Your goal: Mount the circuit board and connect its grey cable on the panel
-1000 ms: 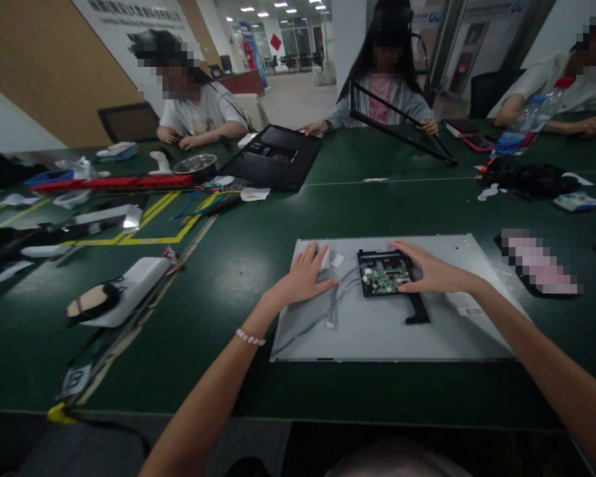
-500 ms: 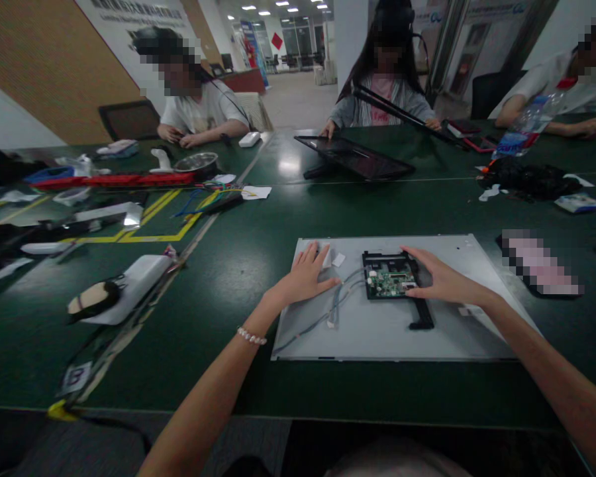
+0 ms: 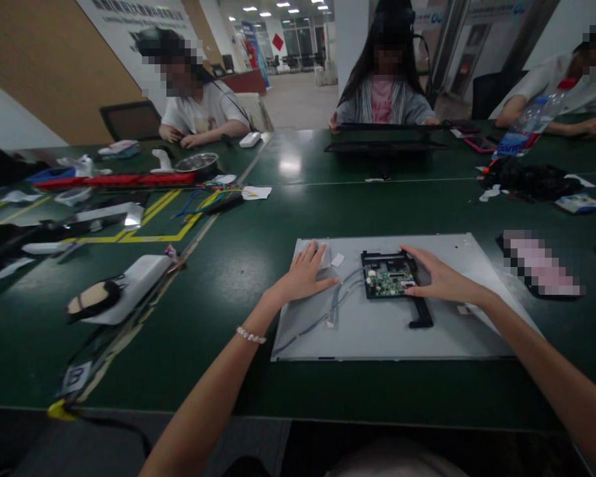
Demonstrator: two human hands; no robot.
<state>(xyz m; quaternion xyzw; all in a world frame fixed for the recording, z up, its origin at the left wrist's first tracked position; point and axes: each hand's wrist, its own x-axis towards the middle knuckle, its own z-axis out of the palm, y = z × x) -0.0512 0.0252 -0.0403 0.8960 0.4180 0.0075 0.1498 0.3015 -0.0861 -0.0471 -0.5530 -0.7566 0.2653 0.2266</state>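
Observation:
A flat grey metal display panel lies on the green table in front of me. On it rests a green circuit board in a black plastic bracket, whose arm points toward me. My right hand holds the bracket's right side, thumb at the near edge and a finger at the far corner. Spread flat near the panel's left side, my left hand has its fingers apart and covers part of a pale patch. Grey cables run from the board to the panel's front left corner.
A phone lies right of the panel. To the left sit a white box-like device and a red power strip. A bottle stands far right. Across the table, one person holds a dark panel; two others sit nearby.
Both my hands and the board stay practically still. Across the table, the person's tilted dark panel and frame have been turned level, and that person's hands now hold the frame's two ends.

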